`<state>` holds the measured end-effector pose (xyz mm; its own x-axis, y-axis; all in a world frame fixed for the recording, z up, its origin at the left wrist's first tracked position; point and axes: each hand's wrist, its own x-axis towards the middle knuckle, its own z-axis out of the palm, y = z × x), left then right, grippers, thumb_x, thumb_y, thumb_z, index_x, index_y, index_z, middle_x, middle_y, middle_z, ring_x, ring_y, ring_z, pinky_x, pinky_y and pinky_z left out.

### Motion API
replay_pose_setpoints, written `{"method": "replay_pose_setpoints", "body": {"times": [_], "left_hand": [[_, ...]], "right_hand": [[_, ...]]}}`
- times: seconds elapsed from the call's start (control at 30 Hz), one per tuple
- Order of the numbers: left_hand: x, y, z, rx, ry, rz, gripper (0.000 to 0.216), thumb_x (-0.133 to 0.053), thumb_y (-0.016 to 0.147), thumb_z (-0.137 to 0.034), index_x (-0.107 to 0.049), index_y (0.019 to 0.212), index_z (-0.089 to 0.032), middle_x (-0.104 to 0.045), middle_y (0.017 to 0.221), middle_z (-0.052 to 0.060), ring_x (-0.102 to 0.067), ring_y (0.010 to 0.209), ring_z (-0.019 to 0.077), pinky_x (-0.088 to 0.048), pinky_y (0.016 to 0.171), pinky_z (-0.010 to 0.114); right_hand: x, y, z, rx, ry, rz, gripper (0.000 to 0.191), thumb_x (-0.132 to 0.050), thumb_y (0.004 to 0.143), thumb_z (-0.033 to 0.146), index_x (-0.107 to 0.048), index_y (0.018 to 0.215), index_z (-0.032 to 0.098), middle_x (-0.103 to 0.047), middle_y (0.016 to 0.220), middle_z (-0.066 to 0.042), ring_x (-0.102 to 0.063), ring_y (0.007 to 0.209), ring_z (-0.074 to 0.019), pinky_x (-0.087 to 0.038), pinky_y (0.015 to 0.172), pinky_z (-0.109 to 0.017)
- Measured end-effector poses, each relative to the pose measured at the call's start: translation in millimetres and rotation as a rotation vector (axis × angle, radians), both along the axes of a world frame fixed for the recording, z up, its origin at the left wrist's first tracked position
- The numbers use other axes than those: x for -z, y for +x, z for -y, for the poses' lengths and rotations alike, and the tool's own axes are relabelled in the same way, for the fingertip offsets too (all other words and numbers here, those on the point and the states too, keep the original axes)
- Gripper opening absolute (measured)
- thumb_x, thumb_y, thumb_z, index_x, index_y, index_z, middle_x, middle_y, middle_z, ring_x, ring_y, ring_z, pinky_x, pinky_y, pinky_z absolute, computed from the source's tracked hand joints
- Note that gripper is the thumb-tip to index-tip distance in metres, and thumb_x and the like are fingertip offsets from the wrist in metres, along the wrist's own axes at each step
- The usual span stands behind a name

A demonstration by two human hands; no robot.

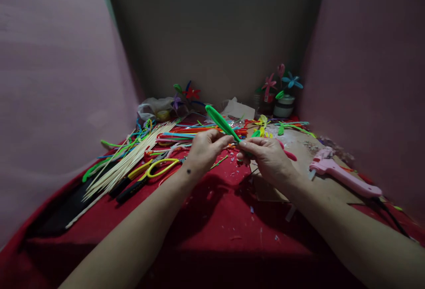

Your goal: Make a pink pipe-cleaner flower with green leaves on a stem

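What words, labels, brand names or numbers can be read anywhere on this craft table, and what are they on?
No text can be read anywhere in this view.
The pink glue gun: no legible marking.
The white pot at the back wall: no lettering visible.
The green strip pinched by the left hand and right hand: no print.
The black tool handles beside the skewers: too dark and small to tell.

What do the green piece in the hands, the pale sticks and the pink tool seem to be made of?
The green piece, pinched by the left hand and right hand, looks like plastic: smooth, slight sheen, folded flat. The pale sticks seem bamboo or wood: matte, thin, straight. The pink tool is probably moulded plastic, faintly glossy.
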<state>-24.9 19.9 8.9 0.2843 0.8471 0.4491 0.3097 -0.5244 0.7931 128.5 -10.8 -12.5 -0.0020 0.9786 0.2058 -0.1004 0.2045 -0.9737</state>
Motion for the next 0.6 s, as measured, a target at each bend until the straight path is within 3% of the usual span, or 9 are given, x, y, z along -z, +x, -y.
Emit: {"method": "replay_pose_setpoints", "body": {"times": [0.07, 0.13, 0.27, 0.37, 0.6], "left_hand": [[5.1, 3, -2, 0.176, -0.320, 0.132, 0.028, -0.061, 0.072, -0.040, -0.063, 0.067, -0.013, -0.047, 0.049, -0.003, -0.036, 0.042, 0.0069, -0.026, 0.042, 0.022], [10.4, 7, -3, 0.204, -0.430, 0.258, 0.027, -0.066, 0.066, -0.039, -0.062, 0.060, -0.013, -0.042, 0.043, -0.005, -0.032, 0.039, 0.0053, -0.021, 0.040, 0.021], [15.6, 13, -1, 0.121, -0.354, 0.376, 0.017, -0.071, 0.060, -0.027, -0.065, 0.059, -0.011, -0.051, 0.048, -0.003, -0.040, 0.045, 0.0059, -0.028, 0.044, 0.021], [14.1, 14, 0, 0.144, -0.297, 0.382, 0.012, -0.071, 0.060, -0.022, -0.068, 0.063, -0.011, -0.058, 0.058, 0.000, -0.048, 0.055, 0.0081, -0.035, 0.052, 0.021], [15.3, 7, -9, 0.195, -0.379, 0.411, 0.016, -0.070, 0.063, -0.026, -0.066, 0.064, -0.011, -0.051, 0.047, -0.003, -0.038, 0.041, 0.0045, -0.024, 0.041, 0.020]], "right_hand": [[2.5, -2, 1, -0.015, 0.015, -0.005, 0.021, -0.060, 0.073, 0.032, -0.064, 0.064, 0.013, -0.061, 0.053, -0.001, -0.050, 0.048, -0.0094, -0.037, 0.051, -0.023], [5.3, -6, 2, -0.024, 0.019, 0.008, 0.021, -0.059, 0.074, 0.032, -0.063, 0.063, 0.014, -0.060, 0.052, 0.000, -0.048, 0.047, -0.0088, -0.037, 0.050, -0.023], [9.6, -11, 3, -0.012, -0.031, 0.070, 0.024, -0.056, 0.074, 0.033, -0.060, 0.060, 0.014, -0.059, 0.050, 0.000, -0.045, 0.042, -0.0081, -0.035, 0.046, -0.022], [9.2, -12, 4, -0.007, -0.037, 0.123, 0.027, -0.053, 0.076, 0.035, -0.058, 0.059, 0.015, -0.060, 0.051, -0.001, -0.046, 0.041, -0.0083, -0.036, 0.044, -0.022], [6.9, -12, 5, -0.017, -0.025, 0.219, 0.027, -0.050, 0.078, 0.029, -0.057, 0.057, 0.015, -0.060, 0.049, -0.002, -0.047, 0.041, -0.0085, -0.037, 0.044, -0.021]]}}
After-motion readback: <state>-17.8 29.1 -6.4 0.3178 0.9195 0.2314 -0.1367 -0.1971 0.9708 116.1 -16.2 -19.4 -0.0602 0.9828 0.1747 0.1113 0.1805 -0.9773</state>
